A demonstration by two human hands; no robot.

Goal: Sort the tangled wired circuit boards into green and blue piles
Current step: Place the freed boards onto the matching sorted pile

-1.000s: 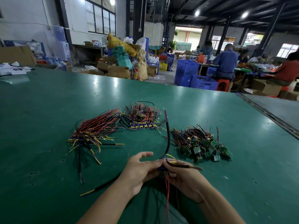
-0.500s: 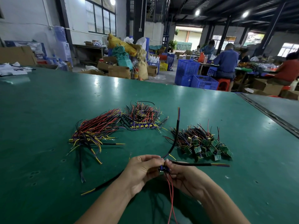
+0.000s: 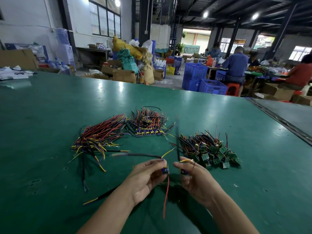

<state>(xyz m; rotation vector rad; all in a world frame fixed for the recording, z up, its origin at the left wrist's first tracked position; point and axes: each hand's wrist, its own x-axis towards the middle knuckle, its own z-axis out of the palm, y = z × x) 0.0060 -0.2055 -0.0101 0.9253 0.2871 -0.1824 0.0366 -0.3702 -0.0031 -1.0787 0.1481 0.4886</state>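
Over the surface (image 3: 50, 115), close to me, my left hand (image 3: 148, 176) pinches a blue board (image 3: 164, 170), its red wire (image 3: 166, 196) hanging down. My right hand (image 3: 194, 179) pinches a second board (image 3: 183, 172), blurred. The green pile (image 3: 212, 151) lies just beyond my right hand, the blue pile (image 3: 146, 127) farther back, and a tangle (image 3: 98, 139) to the left.

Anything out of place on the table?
A black wire with a yellow tip lies loose on the table, away from the piles; its other end runs behind the left forearm. Nothing else stands out.
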